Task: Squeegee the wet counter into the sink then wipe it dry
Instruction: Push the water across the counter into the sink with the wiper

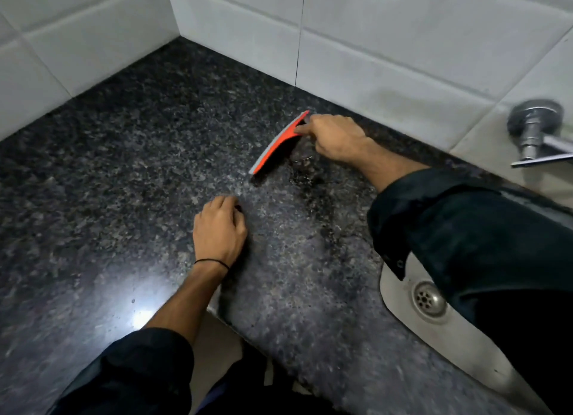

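Note:
An orange squeegee [279, 143] with a grey blade rests its edge on the dark speckled granite counter [124, 172], close to the back wall. My right hand [336, 138] grips its handle from the right side. A wet, darker patch [305, 169] glistens on the counter just right of the blade. My left hand [220, 228] rests knuckles-down on the counter nearer to me, fingers curled; whether it holds anything is hidden. The steel sink [400, 300] with its round drain [429, 298] lies at the right, partly covered by my dark right sleeve.
White tiled walls [387, 42] meet in a corner behind the counter. A chrome tap [536, 129] sticks out of the wall at the far right above the sink. The counter's front edge [235, 321] runs diagonally near my left forearm, floor below it.

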